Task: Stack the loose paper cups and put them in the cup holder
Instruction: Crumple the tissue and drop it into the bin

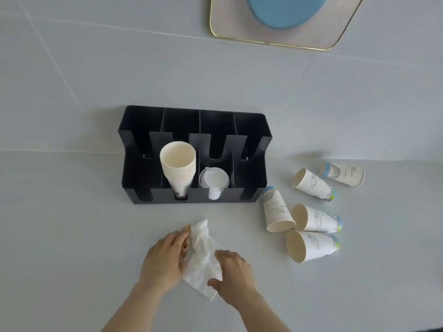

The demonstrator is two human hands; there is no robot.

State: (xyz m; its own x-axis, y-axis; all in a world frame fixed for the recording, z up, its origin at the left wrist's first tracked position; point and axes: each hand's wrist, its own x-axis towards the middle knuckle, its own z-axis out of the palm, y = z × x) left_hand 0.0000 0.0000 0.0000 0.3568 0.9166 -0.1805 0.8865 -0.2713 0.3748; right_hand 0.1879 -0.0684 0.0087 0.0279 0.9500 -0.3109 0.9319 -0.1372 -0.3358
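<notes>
A black cup holder (251, 180) with several compartments stands on the grey surface. A stack of paper cups (178, 161) leans in its second compartment from the left. Clear lids (213, 179) sit in the third. Several loose printed paper cups lie to the right: one upside down (276, 210), others on their sides (314, 184), (342, 173), (316, 219), (311, 245). In front of the holder, my left hand (165, 255) and my right hand (232, 274) both grip a crumpled white tissue (202, 255) lying on the surface.
A gold-rimmed tray (230, 27) carrying a blue object (285, 10) sits at the far top right. Tile seams cross the grey surface.
</notes>
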